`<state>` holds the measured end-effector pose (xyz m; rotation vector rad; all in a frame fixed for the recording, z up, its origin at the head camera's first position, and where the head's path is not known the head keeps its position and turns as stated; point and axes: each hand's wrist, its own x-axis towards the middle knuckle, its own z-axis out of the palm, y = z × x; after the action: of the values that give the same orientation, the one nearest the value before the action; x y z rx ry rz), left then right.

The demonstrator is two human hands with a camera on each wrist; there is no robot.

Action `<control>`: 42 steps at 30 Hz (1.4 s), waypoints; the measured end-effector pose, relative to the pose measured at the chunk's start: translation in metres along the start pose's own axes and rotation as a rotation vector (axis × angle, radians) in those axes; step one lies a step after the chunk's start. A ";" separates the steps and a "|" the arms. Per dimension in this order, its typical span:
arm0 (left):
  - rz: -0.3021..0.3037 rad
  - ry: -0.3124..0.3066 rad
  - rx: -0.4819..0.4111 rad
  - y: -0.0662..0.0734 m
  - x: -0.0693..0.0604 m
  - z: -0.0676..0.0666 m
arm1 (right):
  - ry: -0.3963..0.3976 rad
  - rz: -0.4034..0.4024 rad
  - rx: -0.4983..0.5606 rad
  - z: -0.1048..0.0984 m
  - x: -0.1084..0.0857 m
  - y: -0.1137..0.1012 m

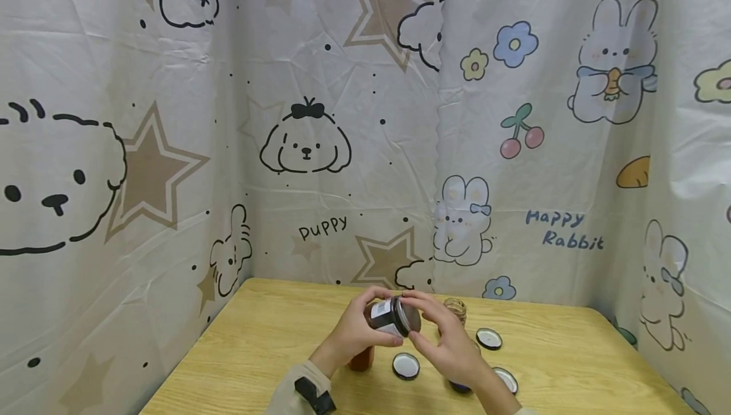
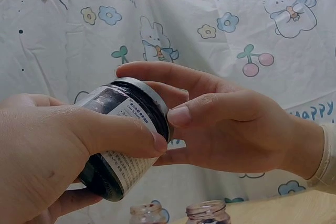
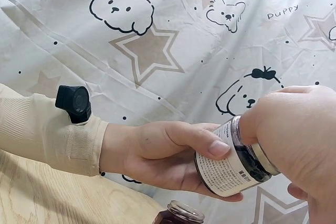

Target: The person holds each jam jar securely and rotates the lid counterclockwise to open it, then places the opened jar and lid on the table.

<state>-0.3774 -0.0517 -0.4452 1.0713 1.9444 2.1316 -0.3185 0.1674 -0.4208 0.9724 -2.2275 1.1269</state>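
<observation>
A dark glass jar [image 1: 381,315] with a white and black label is held tilted above the table. My left hand [image 1: 355,327] grips its body, thumb across the label [image 2: 126,114]. Around the rim of its silvery lid [image 2: 144,90] are the thumb and fingers of my right hand [image 1: 454,345]. The lid sits on the jar, and the right wrist view shows a dark band [image 3: 249,163] just below it. On the table under my left hand stands a jar with reddish-brown contents [image 1: 361,360], partly hidden. Another dark jar [image 1: 460,387] is mostly covered by my right hand.
Loose lids lie on the wooden table [image 1: 228,351]: one lid [image 1: 406,366] between the hands, another lid [image 1: 488,339] at the right, and a third lid [image 1: 506,380] by the right wrist. A lidless jar [image 1: 455,309] stands behind the right hand. Printed curtains [image 1: 354,212] enclose the table.
</observation>
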 end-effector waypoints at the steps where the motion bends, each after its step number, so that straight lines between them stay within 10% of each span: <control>1: 0.001 0.001 0.003 0.000 0.000 0.000 | 0.001 -0.006 -0.001 0.000 0.000 0.000; 21: -0.003 -0.004 -0.021 0.003 0.000 0.001 | 0.096 0.101 0.011 0.006 0.001 0.000; 42: -0.003 0.010 0.042 0.001 -0.001 0.000 | -0.037 0.113 0.044 0.000 -0.001 0.000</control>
<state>-0.3765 -0.0519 -0.4449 1.0655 2.0019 2.1077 -0.3184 0.1681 -0.4213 0.9015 -2.3218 1.2209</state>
